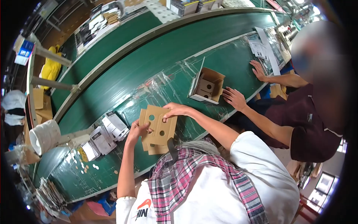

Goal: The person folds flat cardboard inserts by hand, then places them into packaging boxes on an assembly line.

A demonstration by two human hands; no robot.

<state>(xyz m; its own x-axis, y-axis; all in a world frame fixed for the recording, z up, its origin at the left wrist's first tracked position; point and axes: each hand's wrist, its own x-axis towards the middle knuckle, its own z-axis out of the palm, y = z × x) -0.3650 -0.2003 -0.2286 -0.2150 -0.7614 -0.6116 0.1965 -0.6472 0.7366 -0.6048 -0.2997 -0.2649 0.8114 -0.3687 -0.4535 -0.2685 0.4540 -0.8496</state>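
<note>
Both of my hands grip a small stack of brown cardboard inserts with round holes, tilted in front of my body. My left hand closes on its left edge, one finger showing at a hole. On the upper right edge my right hand has its fingers curled over the card. A second layer sticks out below the top sheet. Farther right stands an open carton with a holed cardboard insert inside. A co-worker's hand is beside that carton.
Folded leaflets lie in stacks left of my hands, with white discs scattered nearby. A white bucket stands at the far left. A metal rail runs along the green bench. The co-worker's other hand rests near papers.
</note>
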